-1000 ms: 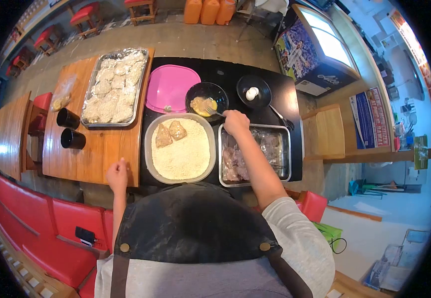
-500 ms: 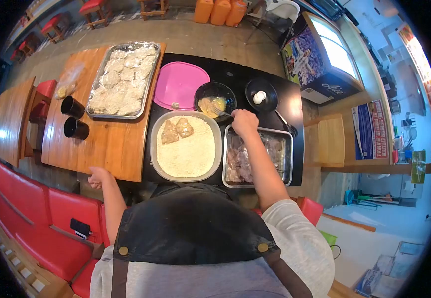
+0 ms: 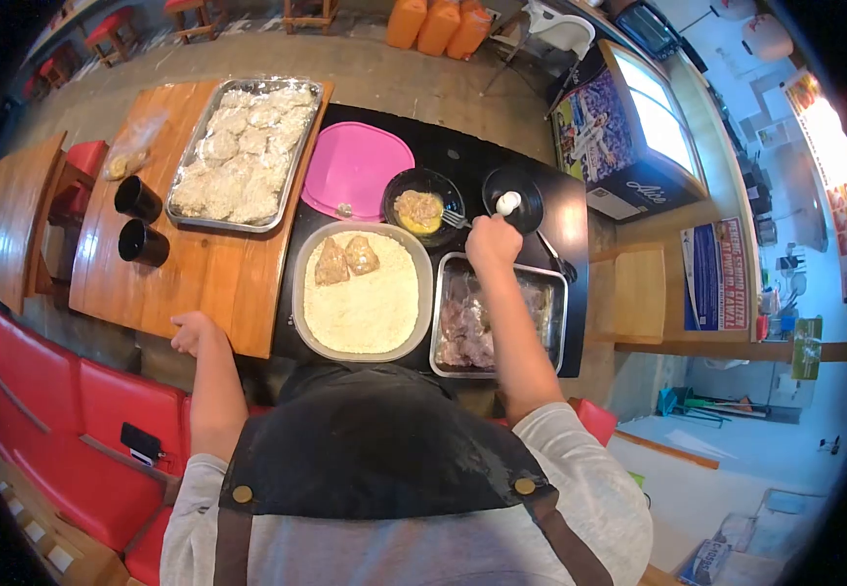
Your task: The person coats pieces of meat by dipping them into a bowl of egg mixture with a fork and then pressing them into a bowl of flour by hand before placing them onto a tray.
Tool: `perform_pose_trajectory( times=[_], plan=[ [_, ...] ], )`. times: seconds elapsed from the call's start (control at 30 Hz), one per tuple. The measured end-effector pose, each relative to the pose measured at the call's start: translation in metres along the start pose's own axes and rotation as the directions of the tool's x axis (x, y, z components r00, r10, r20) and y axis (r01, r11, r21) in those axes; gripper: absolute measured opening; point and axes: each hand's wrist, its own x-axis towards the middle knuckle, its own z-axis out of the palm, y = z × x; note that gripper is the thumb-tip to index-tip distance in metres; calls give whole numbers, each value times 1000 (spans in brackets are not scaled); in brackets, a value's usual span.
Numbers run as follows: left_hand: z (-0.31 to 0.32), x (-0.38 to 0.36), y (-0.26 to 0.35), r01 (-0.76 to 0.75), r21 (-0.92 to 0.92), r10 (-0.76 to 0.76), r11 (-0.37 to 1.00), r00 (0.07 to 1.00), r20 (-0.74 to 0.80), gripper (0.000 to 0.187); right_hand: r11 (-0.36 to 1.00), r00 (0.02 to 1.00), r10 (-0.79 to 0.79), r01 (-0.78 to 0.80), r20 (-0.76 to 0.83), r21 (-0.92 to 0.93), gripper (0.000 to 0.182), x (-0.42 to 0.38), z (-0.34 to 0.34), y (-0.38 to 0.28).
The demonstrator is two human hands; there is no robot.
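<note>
My right hand (image 3: pixel 494 242) is closed around the handle of a fork (image 3: pixel 454 220), whose tines are at the right rim of a black bowl (image 3: pixel 392 213). In that bowl a piece of meat (image 3: pixel 417 207) lies in beaten egg. Below my right forearm is a metal tray (image 3: pixel 441 293) of raw meat (image 3: pixel 468 327). A tub (image 3: pixel 425 313) of pale crumbs (image 3: pixel 360 317) stands left of it, with two coated meat pieces (image 3: pixel 347 259) on the crumbs. My left hand (image 3: pixel 191 334) holds nothing, fingers loosely apart, at the wooden table's near edge.
A large tray (image 3: pixel 174 210) of breaded pieces under clear wrap stands on the wooden table (image 3: pixel 218 283), near two black cups (image 3: pixel 140 220). A pink lid (image 3: pixel 357 171) lies behind the tub. A black dish (image 3: pixel 526 210) holds an egg (image 3: pixel 508 202). Red bench seating (image 3: pixel 135 405) runs along the left.
My right hand has drawn the fork rightward, out of the egg to the bowl's rim. The meat in the bowl now lies farther right and higher. My left hand has shifted slightly upward.
</note>
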Motion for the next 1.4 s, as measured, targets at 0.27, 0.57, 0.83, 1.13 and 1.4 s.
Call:
perform_pose_trajectory(
  times=[0.27, 0.57, 0.83, 1.13, 1.4],
  plan=[
    [-16, -14, 7, 2, -80, 2, 997, 999, 42, 63, 979, 949, 90, -139, 302, 146, 22, 41, 31, 15],
    [-11, -8, 0, -43, -63, 48, 997, 996, 75, 62, 947, 997, 42, -59, 61, 315, 26, 17, 16, 16],
    [-25, -20, 6, -43, -44, 47, 998, 994, 96, 63, 974, 997, 11, -27, 73, 225, 22, 20, 7, 0],
    [-20, -17, 7, -29, -65, 33, 997, 998, 62, 64, 983, 999, 44, -42, -8, 181, 13, 13, 9, 12],
    [-17, -15, 6, -34, -94, 39, 995, 998, 43, 63, 986, 999, 23, -15, -47, 167, 15, -2, 22, 13]
  ],
)
